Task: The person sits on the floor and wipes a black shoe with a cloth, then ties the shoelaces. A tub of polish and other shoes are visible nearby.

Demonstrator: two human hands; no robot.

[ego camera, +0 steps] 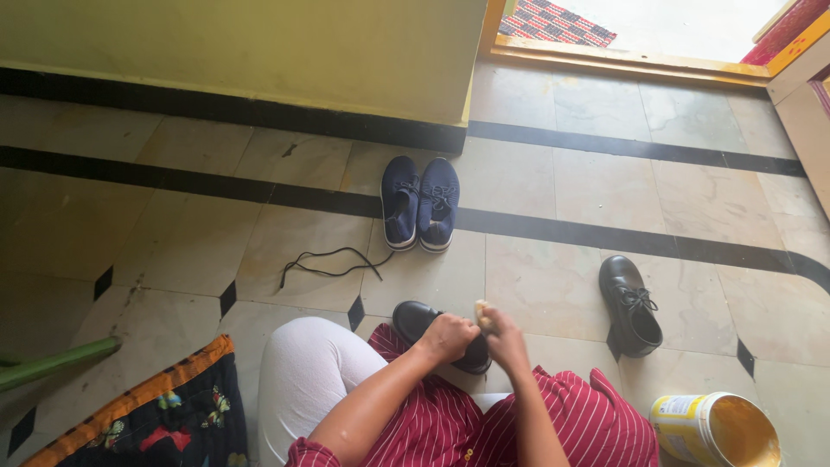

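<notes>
While the left hand (pixel 447 335) clamps down on a black shoe (pixel 432 331) lying on the floor (pixel 536 277) just ahead of the person's knees, the right hand (pixel 504 337) is closed around a small pale object (pixel 481 311) (a sponge or cloth, too small to tell) pressed at the shoe's upper. Judging by this, the step in hand looks like rubbing or polishing this first shoe. Its mate (pixel 633 304), laced and upright, stands to the right, well apart. A yellow tub (pixel 713 428), lid off, sits near the right knee. Farther off, a pair of navy sneakers (pixel 421 202) rests side by side against the black stripe near the wall, and a loose black lace (pixel 333 262) lies curled on the floor to their left. A patterned cloth (pixel 164 415) and a green rod (pixel 56 361) show at lower left. A next move would likely call for a steady grip with the left hand so the shoe doesn't slide, and even strokes over the toe.
</notes>
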